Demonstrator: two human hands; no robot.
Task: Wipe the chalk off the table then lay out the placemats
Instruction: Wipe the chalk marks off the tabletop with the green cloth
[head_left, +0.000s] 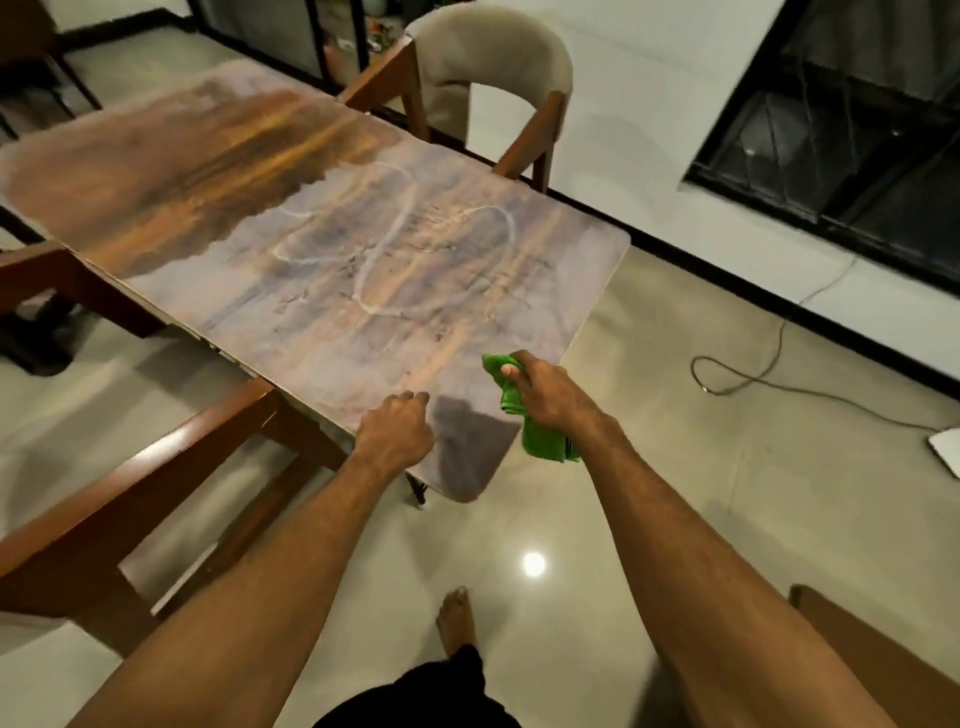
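The person stands at the near corner of a long wood-grain tabletop (467, 327) with both arms reaching forward over it. The right hand (540, 392) is clamped on a green microfibre cloth (545, 441): the thumb and fingers pinch the upper part of it, a corner sticks up past the thumb, and the rest hangs down below the hand, just off the right edge of the tabletop near the corner. The left hand (397, 423) sits at the near left edge of the tabletop with its fingers curled under into a loose fist, knuckles forward, and nothing visible in it. The two hands are near each other but apart, with a dark shadow on the tabletop between them. The chalk marks (396, 231) lie farther out, around the middle of the tabletop's nearer half: pale white loops and curving lines, well beyond both hands and untouched by the cloth. A beige upholstered chair (493, 57) with a wooden frame stands at the far side of the tabletop, and a wooden chair frame (156, 467) is tucked in at the near left. A cable (753, 382) snakes over the glossy tiled floor (675, 519) to the right, below a dark window (857, 130). The person's bare foot (457, 618) shows on the floor beneath the arms.
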